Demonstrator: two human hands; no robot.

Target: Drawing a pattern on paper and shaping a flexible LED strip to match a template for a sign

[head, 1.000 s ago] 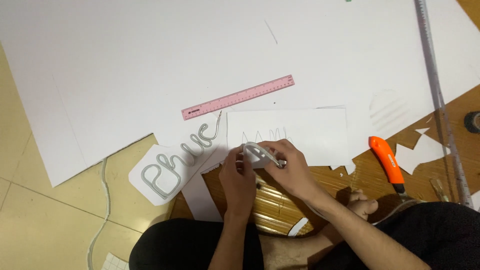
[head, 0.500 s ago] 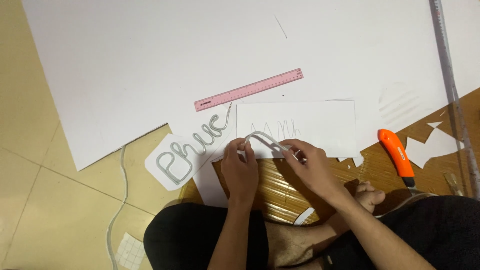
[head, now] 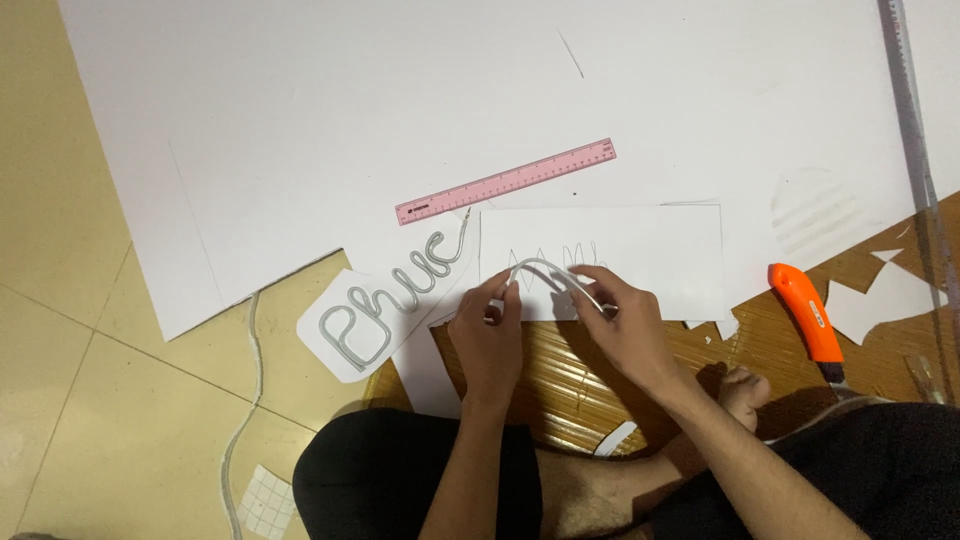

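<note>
Hands and pinch a white tube at either end, arching it over the zigzag drawn on a paper, likely to match its curve; ruler lies above.

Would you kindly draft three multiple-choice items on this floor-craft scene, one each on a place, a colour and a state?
1. Where does the orange utility knife lie?
A. right of the hands, on the woven bamboo mat
B. on the pink plastic ruler
C. left of the hands, on the tiles

2. What colour is the ruler?
A. blue
B. pink
C. green

3. How is the pale flexible strip shaped between the left hand and the right hand?
A. lying flat and straight
B. rolled into a coil
C. bent into an arch

Key: 1 A, the knife rests on the mat at the right; 2 B, it shows pink against the large white board; 3 C, each hand pinches one end and the middle rises.
</note>
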